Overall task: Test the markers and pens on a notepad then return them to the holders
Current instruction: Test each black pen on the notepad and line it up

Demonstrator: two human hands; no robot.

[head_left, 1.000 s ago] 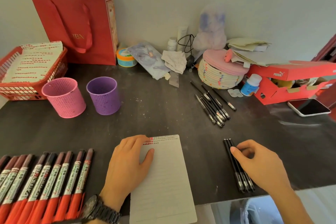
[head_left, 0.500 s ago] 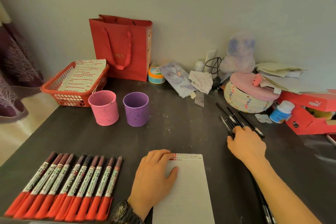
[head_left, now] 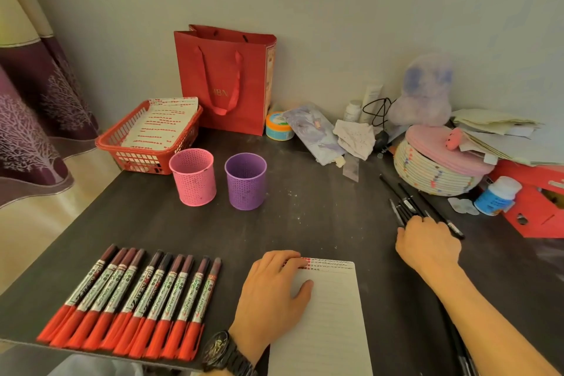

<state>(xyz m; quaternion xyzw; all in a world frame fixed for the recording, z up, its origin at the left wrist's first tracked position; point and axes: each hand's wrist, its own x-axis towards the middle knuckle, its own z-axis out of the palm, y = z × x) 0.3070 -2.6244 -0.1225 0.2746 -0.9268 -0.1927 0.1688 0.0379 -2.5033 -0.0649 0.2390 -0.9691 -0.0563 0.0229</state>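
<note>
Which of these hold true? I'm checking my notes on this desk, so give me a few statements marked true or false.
1. The pink holder stands left of the purple holder. True.
2. The left hand rests on the notepad. True.
3. The red markers stand inside the holders. False: they lie in a row on the table.
4. The right hand writes on the notepad. False: it lies over the black pens, away from the notepad.

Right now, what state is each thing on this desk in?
Pink cup, upright, looks empty.
Purple cup, upright, looks empty.
Markers, capped, lying in a row.
Notepad, flat, marks along top lines.
Pens, loose on the desk.
Left hand, resting flat on notepad.
Right hand, over pens; grip hidden.
Bag, upright.
</note>
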